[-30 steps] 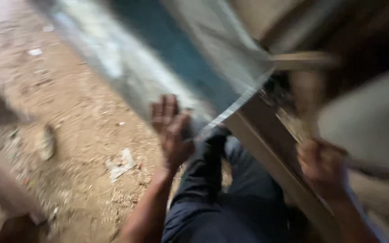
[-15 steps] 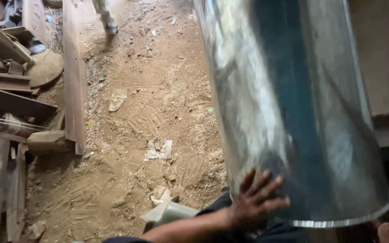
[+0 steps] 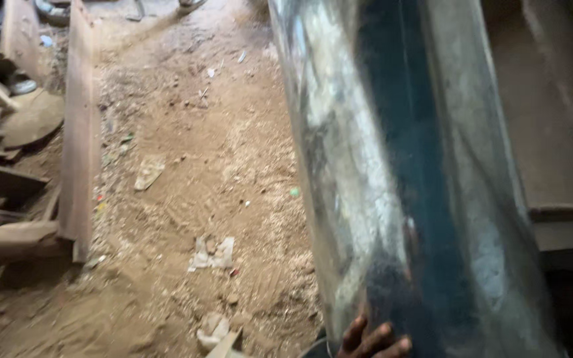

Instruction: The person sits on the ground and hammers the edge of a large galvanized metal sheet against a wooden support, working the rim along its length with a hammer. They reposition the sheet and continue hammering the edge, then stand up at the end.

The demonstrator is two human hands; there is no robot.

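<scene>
A large shiny rolled metal sheet (image 3: 419, 166) fills the right half of the head view, running from the top down to the bottom edge. Its curved surface reflects blue and grey. Only the fingers of my left hand (image 3: 370, 338) show, at the bottom edge, spread and pressed against the lower left side of the roll, holding it. My right hand is out of view.
The sandy dirt floor (image 3: 220, 172) is strewn with paper scraps (image 3: 212, 253) and small debris. A long wooden plank (image 3: 77, 126) lies at the left beside stacked timber offcuts (image 3: 8, 132). A brown wooden bench or board (image 3: 552, 132) stands at the right behind the roll.
The view has swung up from my lap to the floor. The roll now stands closer and larger. My left hand has slid to the bottom edge, and my right hand has left the view.
</scene>
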